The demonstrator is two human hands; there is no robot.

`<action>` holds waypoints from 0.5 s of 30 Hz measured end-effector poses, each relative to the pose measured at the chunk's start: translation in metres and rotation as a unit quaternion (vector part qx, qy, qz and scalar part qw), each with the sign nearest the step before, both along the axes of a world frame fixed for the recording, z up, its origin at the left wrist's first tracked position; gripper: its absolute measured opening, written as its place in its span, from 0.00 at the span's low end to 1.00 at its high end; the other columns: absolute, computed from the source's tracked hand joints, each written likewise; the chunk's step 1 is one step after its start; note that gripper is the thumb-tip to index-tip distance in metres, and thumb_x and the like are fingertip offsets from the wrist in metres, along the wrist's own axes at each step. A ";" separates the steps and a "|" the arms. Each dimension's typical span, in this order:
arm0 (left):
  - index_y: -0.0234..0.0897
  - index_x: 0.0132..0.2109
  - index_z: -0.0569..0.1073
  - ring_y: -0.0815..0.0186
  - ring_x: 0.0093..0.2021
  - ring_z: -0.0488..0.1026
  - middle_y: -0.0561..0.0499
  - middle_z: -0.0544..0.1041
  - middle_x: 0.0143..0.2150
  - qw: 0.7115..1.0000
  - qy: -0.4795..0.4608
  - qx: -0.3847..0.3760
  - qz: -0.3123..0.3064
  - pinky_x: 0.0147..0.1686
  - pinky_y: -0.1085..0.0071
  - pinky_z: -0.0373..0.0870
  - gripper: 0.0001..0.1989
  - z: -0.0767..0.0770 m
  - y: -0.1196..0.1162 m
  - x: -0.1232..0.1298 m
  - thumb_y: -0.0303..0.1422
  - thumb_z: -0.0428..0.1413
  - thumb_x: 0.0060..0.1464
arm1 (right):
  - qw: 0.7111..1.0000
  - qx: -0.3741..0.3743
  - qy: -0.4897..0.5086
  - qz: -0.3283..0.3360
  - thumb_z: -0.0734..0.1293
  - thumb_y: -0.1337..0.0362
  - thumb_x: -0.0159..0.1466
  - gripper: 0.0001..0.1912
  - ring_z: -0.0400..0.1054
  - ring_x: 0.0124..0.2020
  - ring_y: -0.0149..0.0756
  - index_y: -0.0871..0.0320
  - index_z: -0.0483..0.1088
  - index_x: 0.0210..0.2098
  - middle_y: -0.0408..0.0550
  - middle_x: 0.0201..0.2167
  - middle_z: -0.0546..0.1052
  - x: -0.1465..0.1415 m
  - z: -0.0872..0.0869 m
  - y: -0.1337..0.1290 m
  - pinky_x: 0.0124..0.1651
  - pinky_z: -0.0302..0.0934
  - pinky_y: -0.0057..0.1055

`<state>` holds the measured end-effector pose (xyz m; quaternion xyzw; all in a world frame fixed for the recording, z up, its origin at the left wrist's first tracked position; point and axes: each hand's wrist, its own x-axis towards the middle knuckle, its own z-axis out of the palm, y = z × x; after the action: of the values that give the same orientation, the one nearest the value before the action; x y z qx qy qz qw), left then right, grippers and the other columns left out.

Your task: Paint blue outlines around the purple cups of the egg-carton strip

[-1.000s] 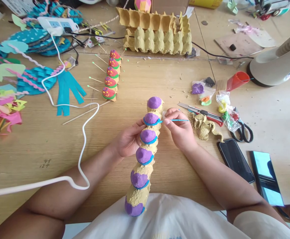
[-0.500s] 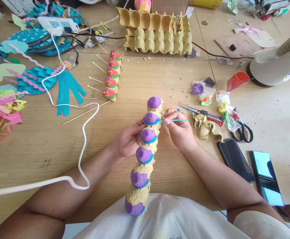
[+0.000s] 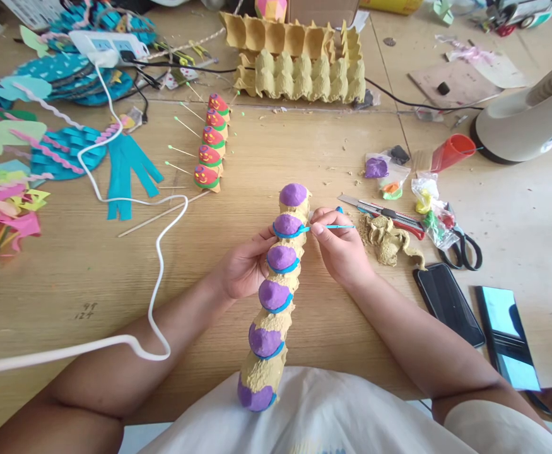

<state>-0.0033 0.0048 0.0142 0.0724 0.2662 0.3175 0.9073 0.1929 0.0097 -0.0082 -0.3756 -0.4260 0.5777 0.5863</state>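
Note:
A long strip of egg carton (image 3: 276, 321) stretches away from my shirt, its bumps capped with purple clay and several edged with blue clay. My left hand (image 3: 248, 265) grips the strip from the left side, with the fingers partly hidden beneath it. On the other side, my right hand (image 3: 339, 243) pinches a thin blue clay strand (image 3: 335, 226) between thumb and fingers. The strand's left end meets the blue edge under the second purple bump (image 3: 289, 223) from the far end. The farthest purple bump (image 3: 293, 194) has no blue edge showing.
Right of my hand lie a utility knife (image 3: 384, 214), torn carton scraps (image 3: 384, 243), scissors (image 3: 465, 249) and two phones (image 3: 448, 302). A painted caterpillar (image 3: 212, 145) and egg cartons (image 3: 304, 79) stand farther back. A white cable (image 3: 159, 271) winds across the left.
Both hands and the carton strip stay almost in place. The free right end of the blue strand has shifted very slightly left and down.

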 end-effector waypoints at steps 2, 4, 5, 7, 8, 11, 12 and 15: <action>0.42 0.43 0.80 0.66 0.23 0.76 0.52 0.79 0.29 1.000 0.001 0.002 0.004 0.27 0.70 0.76 0.06 0.001 0.000 0.000 0.28 0.63 0.60 | 1.000 -0.007 0.010 0.004 0.81 0.51 0.57 0.17 0.64 0.39 0.36 0.52 0.74 0.28 0.42 0.34 0.69 0.000 0.001 0.000 0.46 0.60 0.37; 0.42 0.43 0.80 0.66 0.23 0.76 0.52 0.79 0.29 1.000 0.001 0.002 0.006 0.27 0.70 0.76 0.05 0.001 0.000 0.000 0.28 0.64 0.59 | 1.000 -0.013 0.015 0.004 0.82 0.50 0.56 0.19 0.64 0.40 0.37 0.52 0.73 0.27 0.42 0.35 0.69 0.000 0.002 0.000 0.47 0.62 0.38; 0.42 0.43 0.80 0.66 0.24 0.77 0.52 0.79 0.29 1.000 0.002 0.001 0.006 0.28 0.69 0.76 0.05 0.001 0.001 0.000 0.28 0.63 0.59 | 1.000 -0.014 0.015 0.003 0.82 0.49 0.55 0.19 0.65 0.40 0.37 0.52 0.73 0.27 0.42 0.36 0.69 0.000 0.002 0.000 0.48 0.62 0.38; 0.42 0.43 0.80 0.65 0.25 0.78 0.52 0.80 0.31 1.000 0.006 -0.002 0.005 0.29 0.69 0.77 0.05 0.001 0.001 0.000 0.28 0.62 0.60 | 1.000 -0.013 0.012 0.004 0.82 0.49 0.55 0.19 0.65 0.41 0.37 0.52 0.73 0.27 0.42 0.36 0.70 -0.001 0.002 0.000 0.49 0.62 0.39; 0.43 0.44 0.80 0.65 0.26 0.79 0.52 0.81 0.32 1.000 0.008 -0.004 0.004 0.29 0.68 0.78 0.06 0.001 0.001 0.000 0.28 0.61 0.61 | 1.000 -0.012 0.009 0.005 0.82 0.49 0.56 0.19 0.65 0.41 0.37 0.52 0.73 0.27 0.42 0.36 0.70 -0.001 0.002 0.000 0.49 0.62 0.39; 0.44 0.45 0.79 0.65 0.26 0.79 0.51 0.81 0.32 1.000 0.015 -0.004 0.000 0.29 0.68 0.78 0.06 0.001 0.000 0.000 0.29 0.61 0.61 | 1.000 -0.007 0.011 0.005 0.81 0.51 0.57 0.17 0.65 0.41 0.36 0.51 0.74 0.28 0.42 0.36 0.70 -0.001 0.002 -0.001 0.49 0.62 0.38; 0.43 0.45 0.79 0.65 0.26 0.78 0.51 0.81 0.32 1.000 0.014 -0.001 -0.001 0.29 0.68 0.78 0.06 0.000 0.000 0.000 0.29 0.61 0.61 | 1.000 -0.005 0.013 0.004 0.81 0.51 0.58 0.16 0.65 0.40 0.36 0.51 0.74 0.28 0.42 0.36 0.70 -0.002 0.002 -0.001 0.48 0.61 0.37; 0.42 0.44 0.79 0.66 0.25 0.77 0.52 0.80 0.31 1.000 0.010 0.005 -0.002 0.28 0.69 0.78 0.06 0.001 0.000 0.001 0.29 0.62 0.60 | 1.000 -0.001 0.010 -0.004 0.81 0.52 0.58 0.16 0.64 0.40 0.36 0.51 0.74 0.28 0.42 0.35 0.70 -0.002 0.001 -0.002 0.47 0.61 0.37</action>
<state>-0.0026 0.0046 0.0151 0.0808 0.2730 0.3160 0.9050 0.1912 0.0079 -0.0069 -0.3721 -0.4183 0.5793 0.5924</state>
